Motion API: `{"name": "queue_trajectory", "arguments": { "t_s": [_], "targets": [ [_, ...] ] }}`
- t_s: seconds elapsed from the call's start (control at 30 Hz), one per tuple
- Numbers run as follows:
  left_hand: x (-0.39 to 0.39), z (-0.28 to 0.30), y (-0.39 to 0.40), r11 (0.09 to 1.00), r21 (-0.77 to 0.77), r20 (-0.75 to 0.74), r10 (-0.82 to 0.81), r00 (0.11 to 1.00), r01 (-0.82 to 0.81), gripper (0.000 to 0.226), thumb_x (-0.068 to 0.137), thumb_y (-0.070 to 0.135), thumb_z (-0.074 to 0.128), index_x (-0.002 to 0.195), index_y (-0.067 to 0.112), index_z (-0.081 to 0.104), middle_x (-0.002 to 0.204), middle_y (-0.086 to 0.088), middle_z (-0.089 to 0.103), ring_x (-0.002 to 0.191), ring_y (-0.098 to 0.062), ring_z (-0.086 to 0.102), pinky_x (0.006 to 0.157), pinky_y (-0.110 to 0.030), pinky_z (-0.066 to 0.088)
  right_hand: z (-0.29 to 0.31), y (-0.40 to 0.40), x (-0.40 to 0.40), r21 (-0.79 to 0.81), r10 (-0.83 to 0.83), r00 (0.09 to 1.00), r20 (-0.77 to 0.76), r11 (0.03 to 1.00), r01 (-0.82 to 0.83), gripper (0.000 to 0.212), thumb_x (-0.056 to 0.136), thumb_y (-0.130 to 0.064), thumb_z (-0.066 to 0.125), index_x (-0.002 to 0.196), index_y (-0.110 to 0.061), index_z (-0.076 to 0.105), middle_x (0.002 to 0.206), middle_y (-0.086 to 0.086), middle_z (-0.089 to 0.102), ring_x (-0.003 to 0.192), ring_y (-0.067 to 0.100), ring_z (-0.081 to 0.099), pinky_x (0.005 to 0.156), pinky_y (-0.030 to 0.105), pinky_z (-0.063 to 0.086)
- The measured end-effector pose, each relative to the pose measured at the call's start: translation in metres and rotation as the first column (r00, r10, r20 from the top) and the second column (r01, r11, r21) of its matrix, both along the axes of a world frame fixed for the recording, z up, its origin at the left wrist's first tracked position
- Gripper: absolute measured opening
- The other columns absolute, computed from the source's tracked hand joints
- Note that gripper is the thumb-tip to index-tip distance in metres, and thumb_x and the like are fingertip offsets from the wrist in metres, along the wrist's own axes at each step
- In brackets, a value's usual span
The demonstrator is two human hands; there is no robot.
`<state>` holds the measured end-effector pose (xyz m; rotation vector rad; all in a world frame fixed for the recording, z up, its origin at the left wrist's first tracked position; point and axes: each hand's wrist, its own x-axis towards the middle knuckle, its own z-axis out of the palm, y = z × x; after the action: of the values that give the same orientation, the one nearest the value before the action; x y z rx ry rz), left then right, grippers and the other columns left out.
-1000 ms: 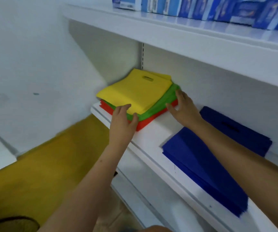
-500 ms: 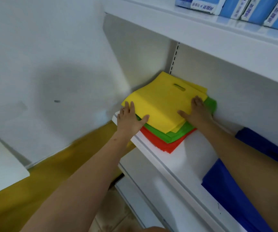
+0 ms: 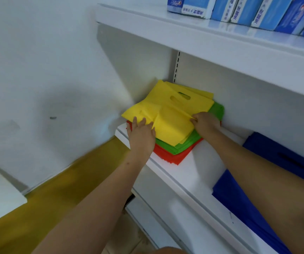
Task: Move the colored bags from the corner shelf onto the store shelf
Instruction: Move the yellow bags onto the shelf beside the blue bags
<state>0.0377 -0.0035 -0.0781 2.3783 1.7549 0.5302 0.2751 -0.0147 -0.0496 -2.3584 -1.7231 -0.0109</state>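
Observation:
A stack of flat bags lies in the corner of the white shelf [image 3: 198,173]: yellow bags [image 3: 173,110] on top, green bags [image 3: 186,145] under them, red bags [image 3: 173,158] at the bottom. My left hand [image 3: 141,133] rests on the stack's near left edge, fingers spread over the yellow bags. My right hand [image 3: 205,121] pinches the right edge of the top yellow bags, which are creased and slightly raised there.
Dark blue bags [image 3: 253,208] lie further right on the same shelf, partly under my right forearm. Blue boxes [image 3: 248,10] line the shelf above. A white wall [image 3: 46,70] closes the left side, with yellow floor [image 3: 46,208] below.
The view has moved closer to the stack. My right hand went from lying flat on the yellow bags to pinching their edge, and the top yellow bags are now rumpled.

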Motion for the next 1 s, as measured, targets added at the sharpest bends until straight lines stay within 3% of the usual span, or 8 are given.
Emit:
{"name": "queue_trajectory", "arguments": {
  "t_s": [0.1,0.2,0.27,0.47,0.63,0.77,0.93,1.0],
  "targets": [
    [0.011,0.002,-0.024,0.997,0.061,0.214,-0.064,0.975,0.052,0.045,0.107,0.032,0.031,0.147,0.015,0.048,0.157,-0.01,0.037,0.15,-0.029,0.023,0.124,-0.04,0.012,0.01,-0.027,0.008,0.08,-0.018,0.997,-0.069,0.997,0.023,0.034,0.101,-0.036,0.043,0.126,-0.024,0.063,0.125,0.01,0.063,0.111,0.032,0.058,0.081,0.035,0.046],
    [0.036,0.014,-0.064,0.994,0.052,0.44,-0.109,0.891,0.096,0.046,0.108,0.028,0.033,0.15,0.013,0.041,0.16,-0.006,0.031,0.152,-0.025,0.017,0.124,-0.034,0.012,0.016,-0.069,0.027,0.169,-0.01,0.99,-0.142,0.985,0.034,0.036,0.103,-0.034,0.041,0.133,-0.024,0.058,0.134,0.007,0.058,0.118,0.028,0.055,0.088,0.033,0.044],
    [0.058,0.024,-0.094,0.989,0.045,0.501,-0.145,0.853,0.142,0.046,0.108,0.027,0.034,0.152,0.013,0.037,0.161,-0.003,0.029,0.152,-0.024,0.016,0.124,-0.034,0.015,0.021,-0.102,0.048,0.224,-0.01,0.969,-0.247,0.972,0.067,0.035,0.103,-0.03,0.043,0.133,-0.021,0.058,0.138,0.004,0.056,0.122,0.025,0.054,0.096,0.031,0.044],
    [0.131,0.032,-0.185,0.959,0.129,0.469,-0.283,0.837,0.252,0.051,0.103,0.032,0.029,0.148,0.013,0.044,0.154,-0.004,0.042,0.148,-0.028,0.029,0.117,-0.052,0.029,0.031,-0.232,0.118,0.299,-0.07,0.911,-0.406,0.932,0.205,0.035,0.102,-0.024,0.048,0.134,-0.015,0.057,0.142,0.001,0.052,0.13,0.017,0.049,0.108,0.022,0.034],
    [0.194,0.036,-0.282,0.875,0.133,0.353,-0.481,0.802,0.466,0.051,0.106,0.031,0.025,0.153,0.015,0.035,0.159,-0.001,0.034,0.151,-0.02,0.022,0.124,-0.046,0.016,0.028,-0.355,0.18,0.293,-0.233,0.918,-0.321,0.897,0.331,0.032,0.099,-0.02,0.053,0.129,-0.015,0.062,0.139,0.003,0.056,0.129,0.021,0.051,0.11,0.03,0.037],
    [0.239,0.031,-0.357,0.776,0.111,0.37,-0.612,0.699,0.621,0.057,0.103,0.039,0.022,0.154,0.016,0.034,0.16,0.001,0.032,0.151,-0.018,0.02,0.122,-0.048,0.021,0.029,-0.46,0.22,0.292,-0.34,0.904,-0.258,0.865,0.409,0.031,0.097,-0.011,0.056,0.126,-0.008,0.063,0.137,0.009,0.057,0.128,0.022,0.052,0.109,0.021,0.029],
    [0.281,0.024,-0.445,0.66,0.085,0.3,-0.732,0.612,0.747,0.064,0.101,0.044,0.013,0.155,0.015,0.031,0.162,0.0,0.028,0.152,-0.021,0.017,0.121,-0.048,0.023,0.015,-0.569,0.257,0.256,-0.423,0.883,-0.201,0.848,0.464,0.034,0.093,-0.007,0.06,0.127,-0.002,0.061,0.14,0.012,0.053,0.133,0.024,0.047,0.115,0.036,0.031],
    [0.293,0.02,-0.474,0.625,0.089,0.273,-0.764,0.584,0.776,0.066,0.099,0.045,0.01,0.155,0.018,0.031,0.162,0.002,0.028,0.152,-0.02,0.016,0.123,-0.047,0.019,0.008,-0.6,0.27,0.231,-0.446,0.87,-0.21,0.842,0.487,0.035,0.093,-0.006,0.061,0.127,-0.001,0.061,0.142,0.011,0.051,0.136,0.023,0.043,0.115,0.027,0.025]
  ]
}}
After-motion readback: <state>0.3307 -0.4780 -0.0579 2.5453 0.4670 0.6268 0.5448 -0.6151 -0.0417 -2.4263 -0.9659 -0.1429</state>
